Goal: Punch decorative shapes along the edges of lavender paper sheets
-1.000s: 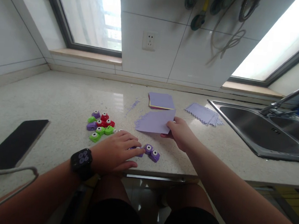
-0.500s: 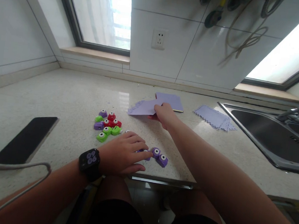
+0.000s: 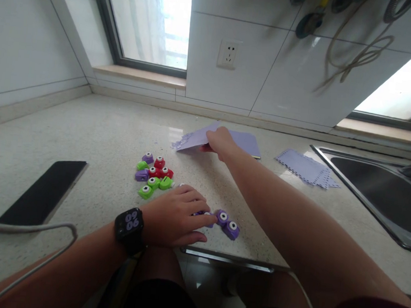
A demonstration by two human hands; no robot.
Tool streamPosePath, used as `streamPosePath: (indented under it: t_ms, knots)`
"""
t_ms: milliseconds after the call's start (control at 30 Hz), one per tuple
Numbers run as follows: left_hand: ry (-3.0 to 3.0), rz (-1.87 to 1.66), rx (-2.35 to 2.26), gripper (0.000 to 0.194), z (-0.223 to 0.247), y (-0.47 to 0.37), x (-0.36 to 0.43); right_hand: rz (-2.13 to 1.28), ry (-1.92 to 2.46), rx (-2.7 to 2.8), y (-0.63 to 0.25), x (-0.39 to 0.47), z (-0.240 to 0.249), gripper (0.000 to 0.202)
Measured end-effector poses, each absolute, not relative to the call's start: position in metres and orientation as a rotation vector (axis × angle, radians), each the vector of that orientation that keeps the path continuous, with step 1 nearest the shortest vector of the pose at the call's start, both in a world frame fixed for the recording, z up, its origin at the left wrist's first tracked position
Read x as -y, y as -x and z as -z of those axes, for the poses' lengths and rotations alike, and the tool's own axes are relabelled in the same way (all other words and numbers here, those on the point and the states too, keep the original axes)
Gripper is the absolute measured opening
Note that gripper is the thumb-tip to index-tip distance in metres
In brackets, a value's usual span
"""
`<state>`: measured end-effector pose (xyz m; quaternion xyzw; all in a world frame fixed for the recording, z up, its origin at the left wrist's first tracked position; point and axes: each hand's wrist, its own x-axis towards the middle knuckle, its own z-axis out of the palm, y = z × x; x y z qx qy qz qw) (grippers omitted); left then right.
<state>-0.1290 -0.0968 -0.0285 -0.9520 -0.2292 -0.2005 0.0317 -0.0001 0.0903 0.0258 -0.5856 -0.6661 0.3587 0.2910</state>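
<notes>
My right hand (image 3: 219,143) pinches the edge of a purple paper sheet (image 3: 200,138), holding it tilted just above the counter. Small purple paper scraps (image 3: 178,143) lie at the sheet's left end. Behind the hand rests a stack of purple paper (image 3: 247,142). My left hand (image 3: 175,214) lies with its fingers stretched over some small craft punches near the counter's front edge, partly hiding them. Two purple craft punches (image 3: 227,224) sit just right of its fingertips. Beyond its knuckles, several red craft punches (image 3: 159,171), green craft punches (image 3: 152,184) and purple craft punches (image 3: 142,175) form a cluster.
A black flat device (image 3: 44,192) lies on the left of the counter (image 3: 121,127), with a grey cable (image 3: 40,228) crossing in front. Purple sheets with notched edges (image 3: 305,167) are fanned out at the right, beside a steel sink (image 3: 368,182). A tiled wall (image 3: 229,89) stands behind.
My right hand has shifted slightly left and back, and the sheet is tilted more steeply. The view has turned a little to the left. My left hand stays over the punches.
</notes>
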Motion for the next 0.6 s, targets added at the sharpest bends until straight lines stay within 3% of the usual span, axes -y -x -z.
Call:
streamPosePath:
  t_ms: [133, 267, 433, 600]
  knots:
    - [2.895, 0.672, 0.714, 0.029, 0.029, 0.129, 0.097, -0.960, 1.548, 1.808, -0.015, -0.104, -0.053, 0.016]
    - [2.892, 0.704, 0.701, 0.028, 0.030, 0.129, 0.096, -0.609, 1.453, 2.079, -0.017, -0.115, -0.072, 0.012]
    - [2.892, 0.733, 0.700, 0.029, 0.031, 0.129, 0.095, -0.086, 1.350, 2.214, -0.011, -0.117, -0.062, 0.021]
    - [2.891, 0.727, 0.704, 0.030, 0.031, 0.130, 0.096, -0.029, 1.395, 2.212, -0.019, -0.118, -0.057, 0.023]
